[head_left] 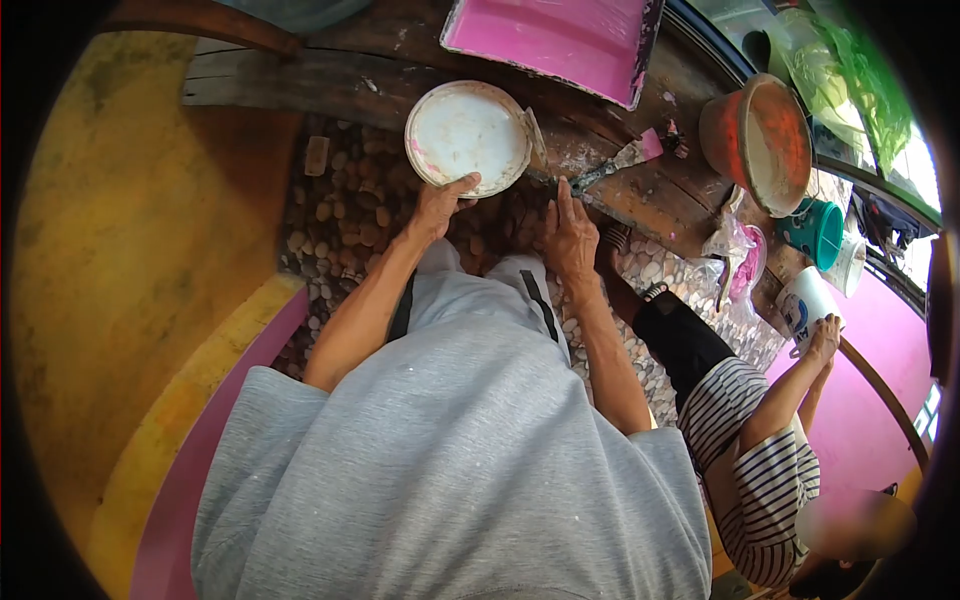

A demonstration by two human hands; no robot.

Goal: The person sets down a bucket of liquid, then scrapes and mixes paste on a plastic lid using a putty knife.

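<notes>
My left hand (446, 206) grips the lower rim of a round white lid (470, 138), its thumb on top. Whitish smears and a little pink mark the lid. My right hand (572, 236) is just right of the lid, index finger stretched forward. It seems to hold a scraper (537, 137) with a pale, flat blade at the lid's right rim; its handle is mostly hidden by the fingers. A second scraper (632, 154), its blade smeared pink and its handle dark, lies on the wooden plank (590, 130) just beyond my right fingertips.
A pink paint tray (550, 35) lies at the top. On the right are an orange bucket (735, 140), a teal pail (812, 232) and a pink-stained container (748, 262). A co-worker in a striped shirt (740, 400) holds a white bucket (808, 303). Pebbled floor (340, 200) lies below.
</notes>
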